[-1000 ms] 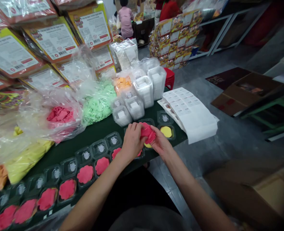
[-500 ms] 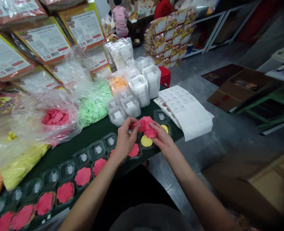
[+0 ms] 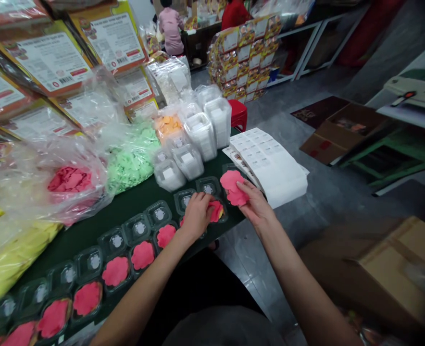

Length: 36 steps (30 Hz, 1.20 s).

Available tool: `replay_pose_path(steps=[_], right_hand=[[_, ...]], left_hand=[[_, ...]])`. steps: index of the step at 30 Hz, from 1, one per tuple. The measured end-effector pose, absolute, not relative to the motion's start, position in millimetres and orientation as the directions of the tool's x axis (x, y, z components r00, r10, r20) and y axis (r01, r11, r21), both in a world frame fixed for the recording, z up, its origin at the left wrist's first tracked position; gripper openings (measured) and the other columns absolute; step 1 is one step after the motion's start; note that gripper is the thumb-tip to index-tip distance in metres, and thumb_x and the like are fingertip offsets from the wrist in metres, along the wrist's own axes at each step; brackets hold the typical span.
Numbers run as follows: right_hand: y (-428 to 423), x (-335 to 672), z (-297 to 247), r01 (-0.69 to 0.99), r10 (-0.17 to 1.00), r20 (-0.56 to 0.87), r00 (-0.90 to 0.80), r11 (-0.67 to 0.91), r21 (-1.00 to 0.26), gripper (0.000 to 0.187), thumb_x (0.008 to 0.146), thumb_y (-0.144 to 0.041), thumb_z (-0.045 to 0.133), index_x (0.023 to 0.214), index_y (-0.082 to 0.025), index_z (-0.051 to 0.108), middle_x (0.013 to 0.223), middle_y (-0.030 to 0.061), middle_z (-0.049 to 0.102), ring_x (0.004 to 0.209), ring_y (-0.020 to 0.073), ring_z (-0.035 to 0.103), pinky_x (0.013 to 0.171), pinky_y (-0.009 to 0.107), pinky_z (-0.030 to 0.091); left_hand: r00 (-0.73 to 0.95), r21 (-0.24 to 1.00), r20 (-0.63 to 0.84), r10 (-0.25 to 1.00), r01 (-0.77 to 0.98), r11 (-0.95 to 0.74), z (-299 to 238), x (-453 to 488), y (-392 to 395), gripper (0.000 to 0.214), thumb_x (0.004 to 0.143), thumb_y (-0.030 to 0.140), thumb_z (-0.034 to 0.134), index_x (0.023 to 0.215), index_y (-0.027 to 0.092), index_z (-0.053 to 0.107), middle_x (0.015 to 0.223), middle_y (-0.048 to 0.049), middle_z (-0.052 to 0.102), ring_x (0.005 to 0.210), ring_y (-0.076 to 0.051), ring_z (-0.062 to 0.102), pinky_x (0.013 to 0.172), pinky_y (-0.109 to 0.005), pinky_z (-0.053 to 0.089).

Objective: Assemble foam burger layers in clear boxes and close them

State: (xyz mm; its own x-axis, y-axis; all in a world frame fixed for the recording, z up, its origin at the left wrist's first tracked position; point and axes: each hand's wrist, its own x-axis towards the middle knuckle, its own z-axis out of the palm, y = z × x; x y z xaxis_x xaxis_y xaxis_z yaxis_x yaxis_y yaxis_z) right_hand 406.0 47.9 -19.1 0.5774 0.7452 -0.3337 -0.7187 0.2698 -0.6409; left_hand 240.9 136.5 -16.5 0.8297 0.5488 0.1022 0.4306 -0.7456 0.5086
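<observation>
Left hand pinches a pink sheet over a tray, likely for control; right hand grips a pink flower shape aside.

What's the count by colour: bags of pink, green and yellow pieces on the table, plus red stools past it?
Pink bag: 1
Green bag: 1
Yellow bag, cut off by the left edge: 1
Red stool: 1
Total: 4
</observation>
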Motion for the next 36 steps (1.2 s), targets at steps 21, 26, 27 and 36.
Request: replay_pose_path(steps=[21, 26, 27, 36], right_hand=[[50.5, 394.4, -24.6, -0.759, 0.772, -0.364, 0.522, 0.226, -0.610, 0.031, 0.065, -0.018, 0.092, 0.089, -0.021, 0.072, 0.090, 0.0015, 0.081, 0.081, 0.0145, 0.075, 0.079, 0.023, 0.063], [48.5, 395.7, -24.9, -0.768, 0.766, -0.380, 0.519, 0.223, -0.600, 0.030, 0.066, -0.016, 0.090, 0.089, -0.021, 0.071, 0.091, 0.0022, 0.080, 0.082, 0.0150, 0.076, 0.080, 0.023, 0.063], [48.9, 395.3, -24.7, -0.767, 0.767, -0.378, 0.519, 0.222, -0.602, 0.030, 0.066, -0.016, 0.091, 0.089, -0.021, 0.071, 0.091, 0.0019, 0.080, 0.082, 0.0153, 0.076, 0.080, 0.024, 0.063], [54.7, 390.4, -21.9, -0.755, 0.794, -0.353, 0.494, 0.190, -0.628, 0.033, 0.064, -0.020, 0.092, 0.091, -0.022, 0.073, 0.091, 0.0013, 0.081, 0.082, 0.0162, 0.076, 0.080, 0.025, 0.062]], left_hand=[[0.887, 0.321, 0.026, 0.461, 0.429, -0.844, -17.1, 241.0, 132.8, 0.020, 0.098, 0.036, 0.059, 0.109, 0.020, 0.065, 0.111, -0.0085, 0.067, 0.104, -0.027, 0.059, 0.088, -0.041, 0.041], [0.909, 0.420, 0.029, 0.416, 0.366, -0.830, -8.8, 224.9, 149.5, 0.019, 0.096, 0.022, 0.059, 0.115, 0.022, 0.064, 0.116, -0.0067, 0.066, 0.107, -0.025, 0.056, 0.089, -0.039, 0.040], [0.921, 0.405, 0.005, 0.389, 0.354, -0.843, -9.2, 224.4, 151.4, 0.019, 0.095, 0.021, 0.060, 0.114, 0.022, 0.065, 0.116, -0.0069, 0.066, 0.107, -0.025, 0.056, 0.090, -0.040, 0.040], [0.799, 0.603, 0.173, 0.576, 0.376, -0.703, 0.9, 234.1, 158.0, 0.019, 0.100, 0.032, 0.055, 0.109, 0.020, 0.066, 0.104, -0.0074, 0.068, 0.095, -0.021, 0.061, 0.087, -0.035, 0.047]])
